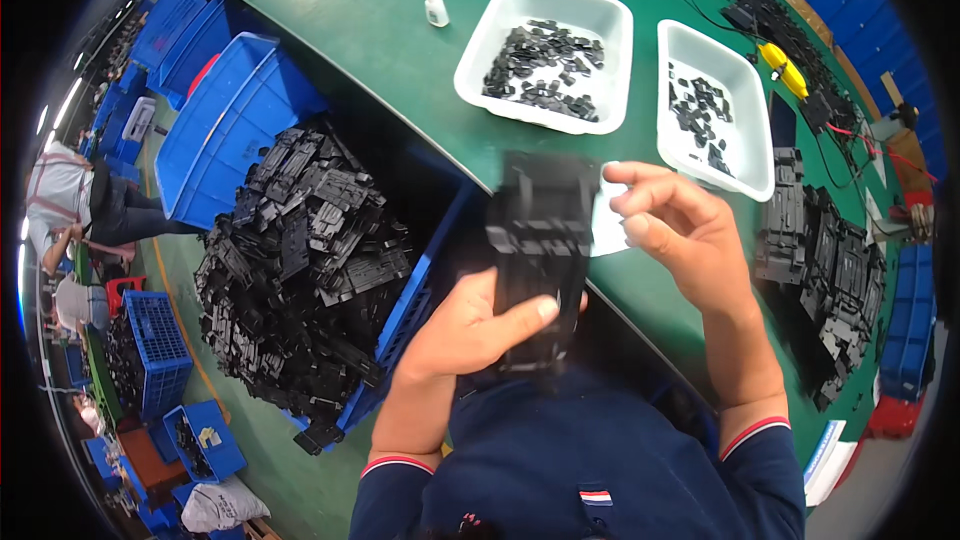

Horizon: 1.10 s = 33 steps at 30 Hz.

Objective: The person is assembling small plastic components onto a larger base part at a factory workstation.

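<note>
My left hand (480, 325) grips a long black plastic housing (545, 210), its thumb lying across the lower part. The piece stands nearly upright in front of my body and is blurred by motion. Just right of its upper end is my right hand (685, 225), thumb and fingers curled toward each other. Whatever sits between those fingertips, if anything, is too small to make out. A white sheet (608, 225) shows between the housing and my right fingers. Beyond, two white trays (545, 123) (768, 165) hold small black plastic pieces (545, 50) on the green table (400, 50).
A large heap of black plastic housings (300, 230) fills a blue crate on my left. More housings (820, 270) are stacked at the table's right. A small white bottle (435, 7) stands near the far edge, a yellow tool (783, 70) at the far right. Another person (75, 190) is at far left.
</note>
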{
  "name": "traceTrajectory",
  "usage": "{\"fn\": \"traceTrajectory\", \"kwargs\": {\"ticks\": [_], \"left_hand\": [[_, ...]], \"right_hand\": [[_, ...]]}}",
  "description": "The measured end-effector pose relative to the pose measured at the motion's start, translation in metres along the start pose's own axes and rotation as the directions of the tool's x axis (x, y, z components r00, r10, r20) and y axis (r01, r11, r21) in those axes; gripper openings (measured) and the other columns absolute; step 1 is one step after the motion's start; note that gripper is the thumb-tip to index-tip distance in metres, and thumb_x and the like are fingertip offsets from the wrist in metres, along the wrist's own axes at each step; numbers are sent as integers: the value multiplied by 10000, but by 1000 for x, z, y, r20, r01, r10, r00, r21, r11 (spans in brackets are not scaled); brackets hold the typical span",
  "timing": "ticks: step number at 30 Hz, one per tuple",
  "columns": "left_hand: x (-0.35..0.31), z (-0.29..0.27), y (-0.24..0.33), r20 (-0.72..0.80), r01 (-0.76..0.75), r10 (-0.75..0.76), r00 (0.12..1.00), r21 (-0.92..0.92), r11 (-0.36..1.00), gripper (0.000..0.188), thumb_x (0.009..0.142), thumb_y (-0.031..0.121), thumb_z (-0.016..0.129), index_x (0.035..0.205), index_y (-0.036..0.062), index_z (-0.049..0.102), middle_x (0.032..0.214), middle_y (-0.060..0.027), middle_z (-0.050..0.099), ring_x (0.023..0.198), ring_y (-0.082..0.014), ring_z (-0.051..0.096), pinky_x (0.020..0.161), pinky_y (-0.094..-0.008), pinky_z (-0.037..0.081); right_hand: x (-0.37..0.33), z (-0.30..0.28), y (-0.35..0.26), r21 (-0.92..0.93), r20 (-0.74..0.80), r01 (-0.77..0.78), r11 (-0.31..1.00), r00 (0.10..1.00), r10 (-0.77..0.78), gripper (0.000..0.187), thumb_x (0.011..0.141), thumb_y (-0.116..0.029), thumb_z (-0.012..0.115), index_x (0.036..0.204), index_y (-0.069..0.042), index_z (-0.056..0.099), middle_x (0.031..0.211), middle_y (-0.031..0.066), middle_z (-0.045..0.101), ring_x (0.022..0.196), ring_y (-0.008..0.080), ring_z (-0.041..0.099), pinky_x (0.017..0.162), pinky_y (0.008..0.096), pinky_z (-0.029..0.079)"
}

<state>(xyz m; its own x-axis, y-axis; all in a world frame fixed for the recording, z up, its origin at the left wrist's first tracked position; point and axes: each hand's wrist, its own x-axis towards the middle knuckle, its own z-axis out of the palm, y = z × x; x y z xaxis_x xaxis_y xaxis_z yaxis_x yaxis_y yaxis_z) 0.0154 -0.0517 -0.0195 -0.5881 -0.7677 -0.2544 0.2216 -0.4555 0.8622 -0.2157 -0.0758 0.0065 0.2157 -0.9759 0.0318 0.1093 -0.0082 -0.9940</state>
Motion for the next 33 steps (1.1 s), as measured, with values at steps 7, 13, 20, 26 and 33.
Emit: {"fn": "traceTrajectory", "kwargs": {"ticks": [7, 13, 20, 26, 33], "left_hand": [[-1, -26, 1, 312, 24, -4, 950, -59, 998, 443, 862, 138, 651, 1212, -101, 524, 1114, -163, 634, 1053, -208, 608, 917, -336, 487], [8, -54, -73, 191, 2, 193, 962, -717, 697, 633, 974, 388, 396, 1447, 0, 232, 1469, -239, 273, 1329, -367, 357, 1027, -538, 386], [23, 23, -80, -409, -601, 548, 730, -4, 799, 482, 989, 234, 452, 1404, 25, 327, 1395, -142, 414, 1287, -309, 423, 1038, -503, 381], [26, -10, -59, -437, -666, 589, 680, -31, 745, 423, 886, 78, 528, 1280, -47, 440, 1232, -168, 551, 1118, -271, 565, 979, -431, 449], [21, -15, -57, -294, -241, 188, 937, -157, 958, 402, 823, 32, 648, 1188, -47, 501, 1073, -129, 615, 1038, -226, 610, 927, -358, 466]], "right_hand": [[5, -10, 0, 67, 45, -186, 980, 982, 183, 115, 875, -140, 672, 910, -34, 648, 808, -3, 645, 669, 59, 567, 543, 216, 449], [-4, -10, 21, 383, -212, -63, 922, 965, 154, 153, 897, -128, 642, 994, -11, 621, 834, 25, 643, 673, 88, 590, 537, 204, 489], [-21, 31, 44, 283, -218, -75, 956, 966, 140, 117, 911, -84, 617, 993, -1, 610, 911, 36, 623, 759, 82, 590, 636, 246, 540], [-18, -20, 29, -191, -366, 118, 974, 913, -183, 105, 903, -25, 600, 1005, -6, 617, 881, 24, 624, 755, 83, 608, 664, 234, 523], [-6, -53, 40, -439, -301, -142, 887, 954, 4, 167, 874, -11, 611, 1037, 5, 641, 859, 23, 637, 739, 71, 577, 650, 226, 484]]}}
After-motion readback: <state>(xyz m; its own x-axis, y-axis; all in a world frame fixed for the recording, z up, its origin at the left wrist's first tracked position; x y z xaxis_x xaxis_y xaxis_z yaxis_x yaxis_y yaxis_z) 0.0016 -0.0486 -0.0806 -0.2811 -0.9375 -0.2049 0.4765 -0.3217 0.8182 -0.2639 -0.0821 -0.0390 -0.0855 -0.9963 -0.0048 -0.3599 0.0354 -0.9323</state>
